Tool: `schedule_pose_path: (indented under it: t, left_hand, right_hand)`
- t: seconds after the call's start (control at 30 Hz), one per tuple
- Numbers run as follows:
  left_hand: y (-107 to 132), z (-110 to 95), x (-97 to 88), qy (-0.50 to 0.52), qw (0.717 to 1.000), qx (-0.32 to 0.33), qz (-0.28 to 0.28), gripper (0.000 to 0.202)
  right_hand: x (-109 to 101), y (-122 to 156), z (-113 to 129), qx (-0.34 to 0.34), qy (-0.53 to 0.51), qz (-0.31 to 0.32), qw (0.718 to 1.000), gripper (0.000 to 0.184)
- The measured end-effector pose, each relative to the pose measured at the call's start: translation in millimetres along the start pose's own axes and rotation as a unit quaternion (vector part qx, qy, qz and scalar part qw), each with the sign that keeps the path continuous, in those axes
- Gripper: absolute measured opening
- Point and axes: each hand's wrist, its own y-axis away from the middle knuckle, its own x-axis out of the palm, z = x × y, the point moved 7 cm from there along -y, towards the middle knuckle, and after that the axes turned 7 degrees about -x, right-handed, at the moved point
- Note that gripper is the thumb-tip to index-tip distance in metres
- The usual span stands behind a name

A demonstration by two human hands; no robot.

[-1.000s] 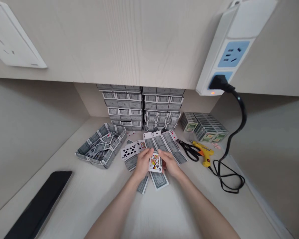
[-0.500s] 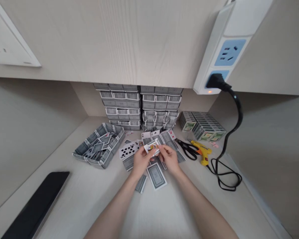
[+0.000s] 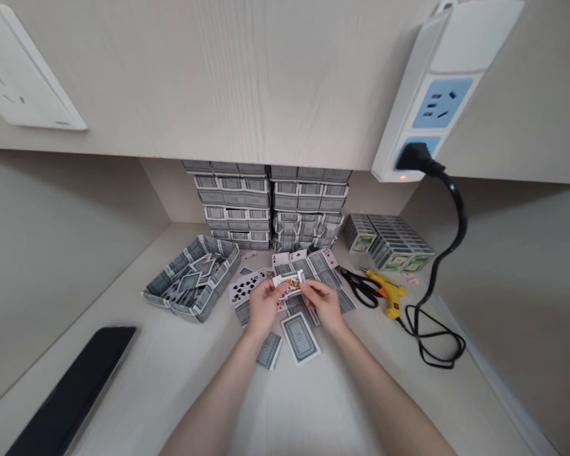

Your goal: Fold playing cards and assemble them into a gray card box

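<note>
My left hand [image 3: 262, 306] and my right hand [image 3: 323, 304] both pinch one face card [image 3: 291, 282], held a little above the desk and bent between the fingers. Under and around them lie loose playing cards [image 3: 313, 265], some face down with grey patterned backs, some face up. A face-down card [image 3: 301, 337] lies just in front of my hands, a spade card [image 3: 245, 287] to the left.
A tray made of cards [image 3: 171, 296] sits at the left. Stacked card trays [image 3: 270, 206] line the back; card boxes [image 3: 389, 242] at right. Black scissors [image 3: 361, 286], a yellow glue gun [image 3: 387, 292] with its black cord [image 3: 437, 342], and a dark phone [image 3: 71, 392] lie around.
The face card was lifted from flat in front of me and moved away, toward the spread cards. It is now bent between both hands. The card beneath it is uncovered.
</note>
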Motion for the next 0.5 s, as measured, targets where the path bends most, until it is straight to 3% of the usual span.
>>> schedule_pose_path:
  t: [0.2,0.37,0.5]
  left_hand:
    - [2,-5,6.8,-0.121,0.991,0.057,0.021,0.020]
    - [3,0,8.6,-0.081,0.996,0.020,0.022,0.022]
    - [2,-1,1.7,-0.080,0.997,0.020,-0.009,0.027]
  right_hand:
    - [-7,-1,9,-0.018,0.010,-0.032,0.999,0.032]
    - [-8,-3,3,-0.006,0.014,-0.027,1.000,0.027]
    - [0,-2,-9,0.031,-0.012,0.022,0.999,0.025]
